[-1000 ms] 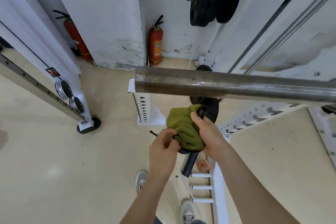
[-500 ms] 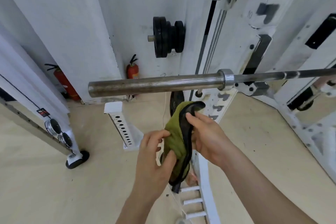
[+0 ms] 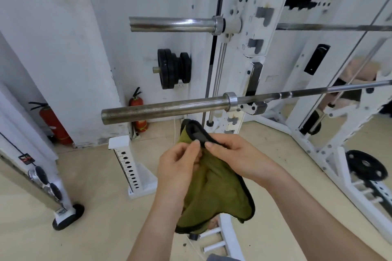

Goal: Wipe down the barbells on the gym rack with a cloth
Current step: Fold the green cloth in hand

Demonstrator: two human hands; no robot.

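Note:
A green cloth (image 3: 214,195) with a black edge hangs between my hands, in front of and below the lower barbell (image 3: 163,109). My left hand (image 3: 178,167) pinches the cloth at its upper edge. My right hand (image 3: 235,157) pinches the black hem just beside it. The lower barbell rests on the white rack (image 3: 246,82), its dull sleeve pointing left. A second, shinier barbell (image 3: 171,24) sits higher on the same rack. Neither hand touches a bar.
Black weight plates (image 3: 172,69) hang on a wall peg. Two red fire extinguishers (image 3: 137,112) (image 3: 53,123) stand by the wall. A short white perforated post (image 3: 129,165) stands on the floor at left; another plate (image 3: 364,164) sits on the rack's base at right.
My view has lifted, bringing the upper barbell fully into sight. My hands have opened out the cloth, so more of it hangs down, and both now pinch its top edge.

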